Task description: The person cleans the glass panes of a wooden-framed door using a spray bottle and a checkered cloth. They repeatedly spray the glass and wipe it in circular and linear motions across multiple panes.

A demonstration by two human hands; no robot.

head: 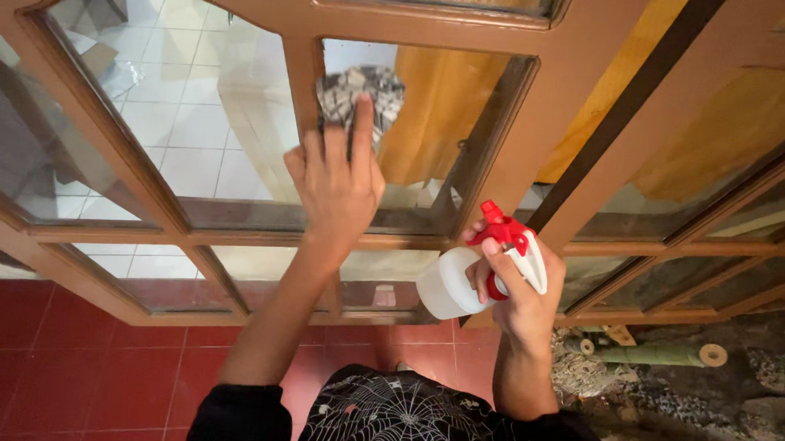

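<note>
- Left hand point(337, 182) is flat on the glass pane point(431, 126), fingers together and stretched upward, pressing a grey checked cloth point(359, 96) against it.
- The cloth bunches under and just above the fingertips, beside the brown wooden frame point(303, 78).
- Right hand point(520, 290) grips a white spray bottle point(449, 288) with a red nozzle point(502, 226); fingers curl round its neck, forefinger on the red trigger.
- The bottle sits low, right of the left wrist, nozzle aimed at the pane.
- Red floor tiles point(74, 357) lie below.
</note>
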